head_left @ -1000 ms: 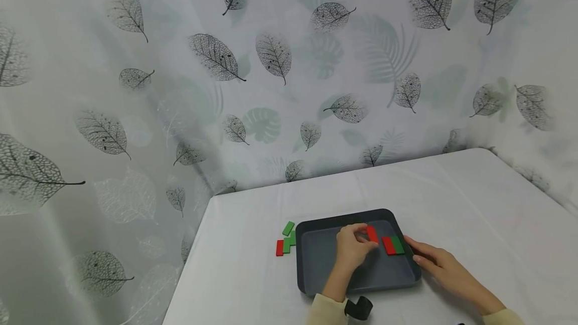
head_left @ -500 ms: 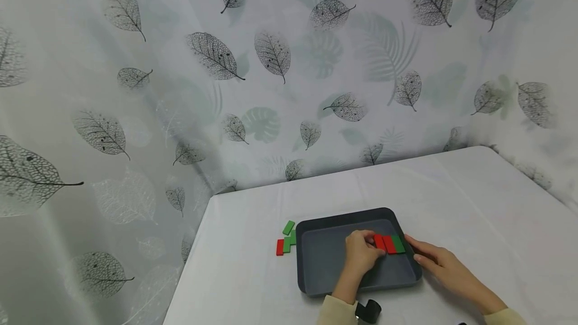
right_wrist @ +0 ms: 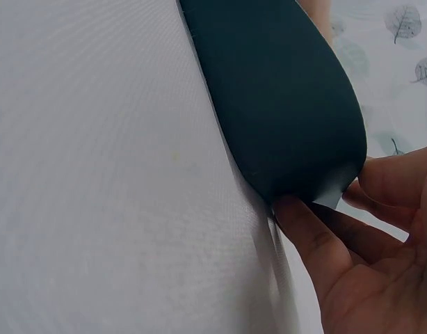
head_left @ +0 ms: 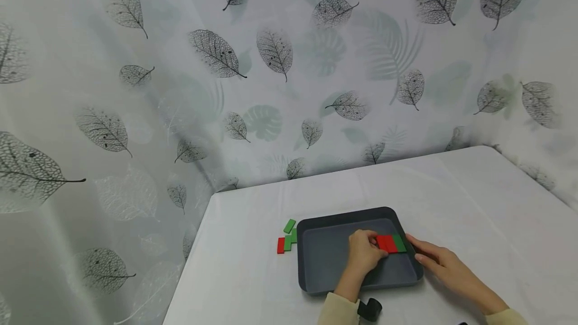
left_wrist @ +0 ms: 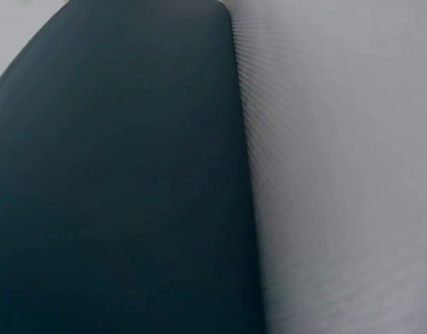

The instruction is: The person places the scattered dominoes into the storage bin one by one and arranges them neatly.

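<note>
A dark grey rectangular tray point(head_left: 336, 280) lies on the white-covered table. Inside it, my left hand point(head_left: 361, 252) pinches a red rectangular tile point(head_left: 382, 242) between thumb and fingers. This tile sits flush against a second red tile point(head_left: 392, 244), and a green tile point(head_left: 399, 242) adjoins that one on the right. At the tray's right side, my right hand point(head_left: 444, 267) holds the wall by its edge. The right wrist view shows that hand's fingertips point(right_wrist: 291, 207) against the dark tray wall point(right_wrist: 283, 97). In the left wrist view only the tray's outer wall point(left_wrist: 123, 174) and cloth appear.
Left of the tray, a loose red tile point(head_left: 281, 246) lies beside several green tiles point(head_left: 288, 243), one green tile point(head_left: 289, 225) set apart at an angle. A leaf-patterned curtain point(head_left: 289, 64) hangs behind the table point(head_left: 235, 265).
My left hand has moved right and lowered the red tile from a tilt to flat, closing the gap against the other red tile. My right hand stays on the tray's side.
</note>
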Demonstrator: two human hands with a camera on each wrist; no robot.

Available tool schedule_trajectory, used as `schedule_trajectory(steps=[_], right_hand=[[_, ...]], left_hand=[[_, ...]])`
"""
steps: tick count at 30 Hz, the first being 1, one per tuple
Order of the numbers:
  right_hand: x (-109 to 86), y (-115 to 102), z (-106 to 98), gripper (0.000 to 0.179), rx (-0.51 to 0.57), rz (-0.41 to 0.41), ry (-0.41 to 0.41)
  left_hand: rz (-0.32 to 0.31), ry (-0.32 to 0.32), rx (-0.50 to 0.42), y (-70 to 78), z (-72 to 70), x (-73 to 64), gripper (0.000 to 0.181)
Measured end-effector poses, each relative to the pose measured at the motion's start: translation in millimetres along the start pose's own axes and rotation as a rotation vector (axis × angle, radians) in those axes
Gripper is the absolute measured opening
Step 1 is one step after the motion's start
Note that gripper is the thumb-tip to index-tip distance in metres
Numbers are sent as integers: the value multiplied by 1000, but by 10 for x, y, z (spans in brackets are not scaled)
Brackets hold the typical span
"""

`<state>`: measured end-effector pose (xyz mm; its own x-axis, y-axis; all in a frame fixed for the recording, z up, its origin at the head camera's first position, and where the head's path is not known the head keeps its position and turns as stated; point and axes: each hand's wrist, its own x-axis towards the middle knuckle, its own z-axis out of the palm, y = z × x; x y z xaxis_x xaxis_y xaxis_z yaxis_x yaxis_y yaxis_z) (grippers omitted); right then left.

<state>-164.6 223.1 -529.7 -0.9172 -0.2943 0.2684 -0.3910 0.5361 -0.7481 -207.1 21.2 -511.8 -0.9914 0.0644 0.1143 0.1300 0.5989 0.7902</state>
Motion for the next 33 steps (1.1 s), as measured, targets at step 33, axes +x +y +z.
schedule_trajectory(steps=[33], right_hand=[[13, 36, 8, 45, 19, -50, 14]], left_hand=[[372, 202, -109, 42, -903, 3, 45]])
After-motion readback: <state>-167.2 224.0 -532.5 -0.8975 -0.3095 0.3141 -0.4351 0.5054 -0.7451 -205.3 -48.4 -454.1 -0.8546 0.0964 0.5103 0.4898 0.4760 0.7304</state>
